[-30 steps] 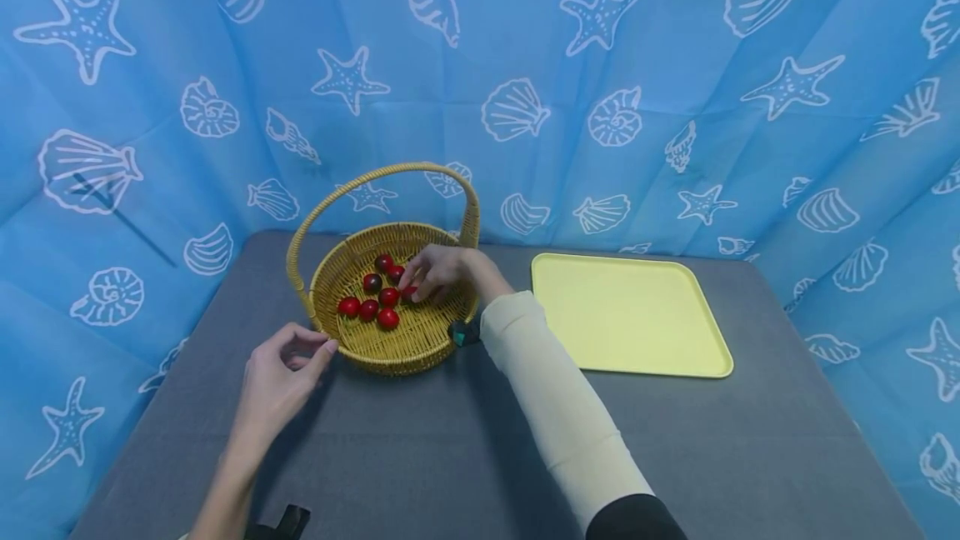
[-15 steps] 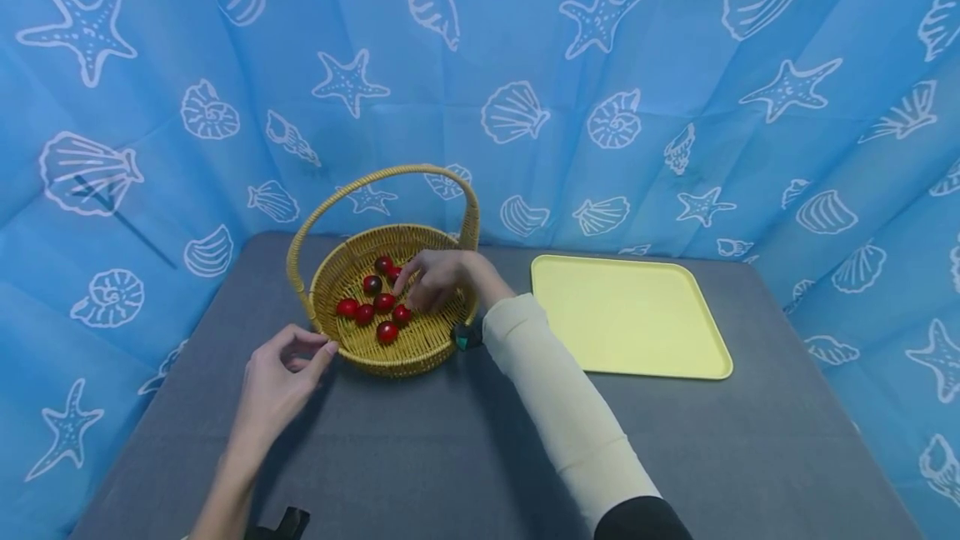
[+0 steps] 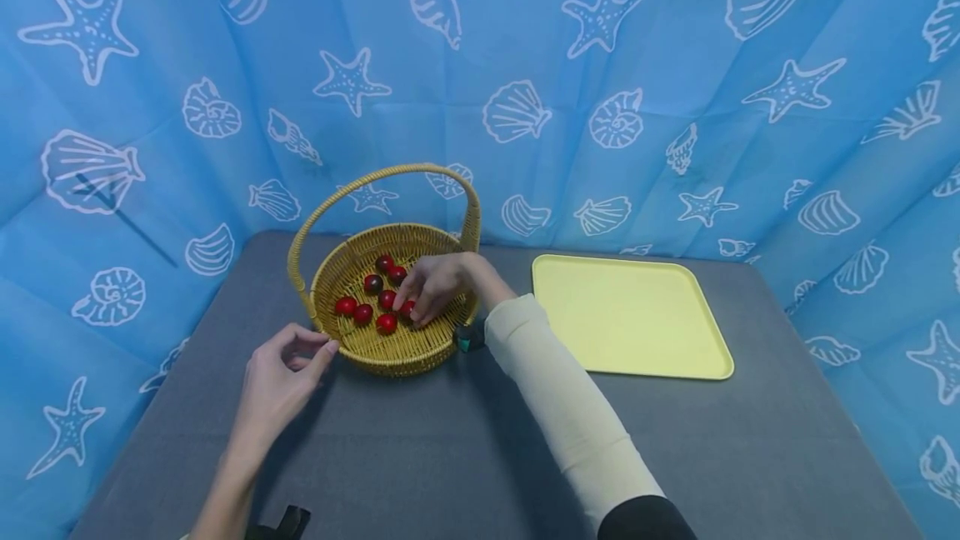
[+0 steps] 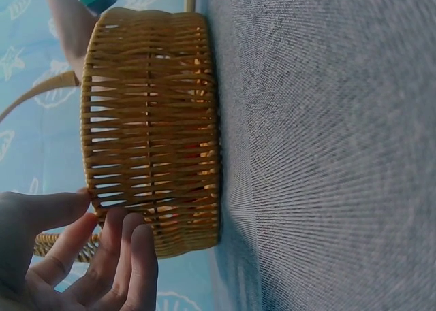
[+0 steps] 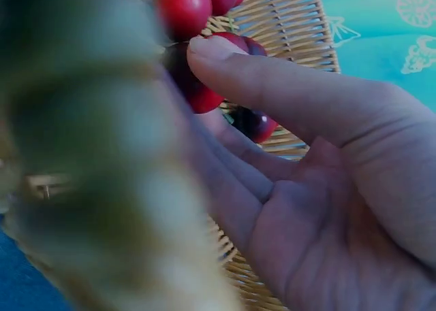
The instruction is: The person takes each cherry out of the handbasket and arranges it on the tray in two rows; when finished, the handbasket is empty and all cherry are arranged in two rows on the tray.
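Status, left end first?

Left hand (image 3: pixel 276 377) pinches the near-left rim of the basket (image 3: pixel 395 367), thumb and forefinger meeting at the edge. Left wrist view agrees.

Why hold it there?

My read: stops the basket sliding or tipping while the other hand works inside. Doesn't look like a lift; base sits on the grey table (image 3: pixel 420 448).

Handle?

Upright. Handle (image 3: pixel 420 167) arches over toward the back, so the near side is probably easier to reach into.

Contents?

Cherries (image 3: pixel 363 314), loosely bunched on the basket floor. I count eight in the head view; more could be behind the fingers, can't tell.

Right hand?

Right hand (image 3: pixel 442 280) is down in the basket, thumb and fingers curled round one cherry (image 5: pixel 201 96) at the right of the bunch. Right wrist view has the thumb on its skin. Blur up front hides part of that view, so can't tell if the fruit is off the weave.

Why that one?

Guess: it's closest on that side, shortest reach.

Far right?

Yellow tray (image 3: pixel 633 315), flat on the table, apart from the basket. Sleeve (image 3: pixel 555 398) covers its near-left corner. Probably parked there for easy right-arm access.
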`<state>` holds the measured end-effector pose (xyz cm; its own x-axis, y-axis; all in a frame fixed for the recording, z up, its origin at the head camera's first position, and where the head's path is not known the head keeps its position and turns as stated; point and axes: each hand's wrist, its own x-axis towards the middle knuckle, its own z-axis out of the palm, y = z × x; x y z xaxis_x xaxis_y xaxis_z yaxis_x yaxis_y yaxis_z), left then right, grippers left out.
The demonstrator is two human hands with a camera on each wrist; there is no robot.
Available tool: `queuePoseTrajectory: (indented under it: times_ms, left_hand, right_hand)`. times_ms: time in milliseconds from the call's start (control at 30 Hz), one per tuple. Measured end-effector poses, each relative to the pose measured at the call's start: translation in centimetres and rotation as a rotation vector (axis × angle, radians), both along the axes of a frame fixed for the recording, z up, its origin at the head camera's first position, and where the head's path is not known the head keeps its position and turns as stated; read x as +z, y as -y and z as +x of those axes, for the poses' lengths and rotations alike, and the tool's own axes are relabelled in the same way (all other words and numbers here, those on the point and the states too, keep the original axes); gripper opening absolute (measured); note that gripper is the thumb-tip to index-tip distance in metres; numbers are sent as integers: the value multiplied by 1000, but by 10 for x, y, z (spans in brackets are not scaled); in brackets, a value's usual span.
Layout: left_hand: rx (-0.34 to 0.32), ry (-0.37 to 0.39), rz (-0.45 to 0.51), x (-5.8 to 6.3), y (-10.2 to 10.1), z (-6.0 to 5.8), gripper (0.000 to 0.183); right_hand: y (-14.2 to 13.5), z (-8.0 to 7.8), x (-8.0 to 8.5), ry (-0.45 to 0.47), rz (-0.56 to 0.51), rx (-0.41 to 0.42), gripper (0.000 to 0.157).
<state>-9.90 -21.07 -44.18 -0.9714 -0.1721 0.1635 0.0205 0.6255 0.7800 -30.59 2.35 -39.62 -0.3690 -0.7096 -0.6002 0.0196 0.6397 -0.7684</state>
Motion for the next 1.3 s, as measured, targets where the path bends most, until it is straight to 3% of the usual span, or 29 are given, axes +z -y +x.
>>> queuePoseTrajectory:
  times_ms: [233, 600, 800, 933, 1067, 1300]
  left_hand:
    - [-7, -9, 18, 1, 0, 0, 18]
    - [-9, -6, 26, 1, 0, -2, 19]
    - [2, 3, 34, 0, 0, -1, 19]
    - [3, 4, 35, -1, 1, 0, 19]
    - [-3, -3, 38, -2, 1, 0, 19]
    - [-1, 1, 36, -1, 0, 0, 18]
  right_hand:
    - [-10, -11, 7, -61, -78, -14, 31]
    - [-46, -17, 28, -191, -198, 42, 41]
    - [-72, -15, 37, -192, -236, 54, 41]
    - [-90, -12, 44, -249, -259, 61, 39]
    - [-115, -12, 50, -268, -280, 32, 40]
    - [-168, -14, 55, -270, -277, -96, 43]
